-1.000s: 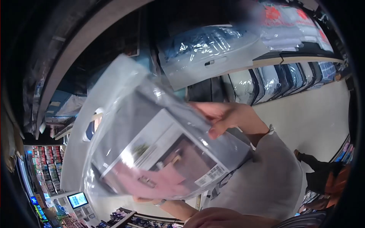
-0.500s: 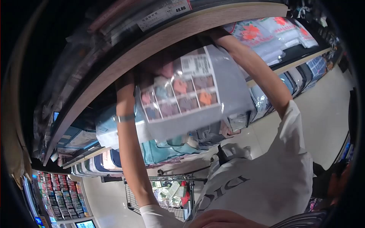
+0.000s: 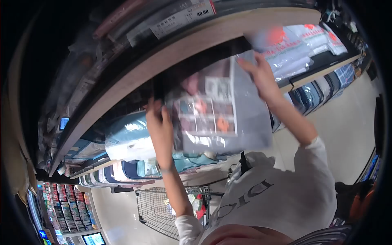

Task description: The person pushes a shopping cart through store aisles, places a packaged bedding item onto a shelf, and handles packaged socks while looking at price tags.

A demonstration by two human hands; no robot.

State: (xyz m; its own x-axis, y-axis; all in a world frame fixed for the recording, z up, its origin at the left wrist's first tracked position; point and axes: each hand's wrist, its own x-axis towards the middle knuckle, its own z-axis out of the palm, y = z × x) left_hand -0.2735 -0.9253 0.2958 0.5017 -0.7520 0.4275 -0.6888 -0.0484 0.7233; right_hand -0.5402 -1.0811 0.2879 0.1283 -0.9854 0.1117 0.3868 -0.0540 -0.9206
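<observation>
A flat clear-plastic package (image 3: 253, 122) with a grey item inside and a printed card of small pictures (image 3: 208, 116) is tilted in front of the shelf, slightly blurred. My right hand (image 3: 263, 77) grips its upper right edge, fingers on the plastic. My left hand (image 3: 160, 128) is beside the package's left edge, thumb and fingers apart; whether it touches the plastic is hard to see. Just left of that hand lies a blue-and-white wrapped package (image 3: 130, 139) on the shelf.
A wooden shelf edge (image 3: 179, 57) with a price tag (image 3: 183, 18) runs overhead. White packages with red flower prints (image 3: 298, 49) lie at right. Folded bagged goods fill the lower shelf. A wire shopping cart (image 3: 157, 208) stands below, and a stocked rack (image 3: 69, 208) is at lower left.
The package has come out from under the upper shelf, moving right. Both hands, hidden behind it before, now show. My left hand has moved right and down to the package's left side.
</observation>
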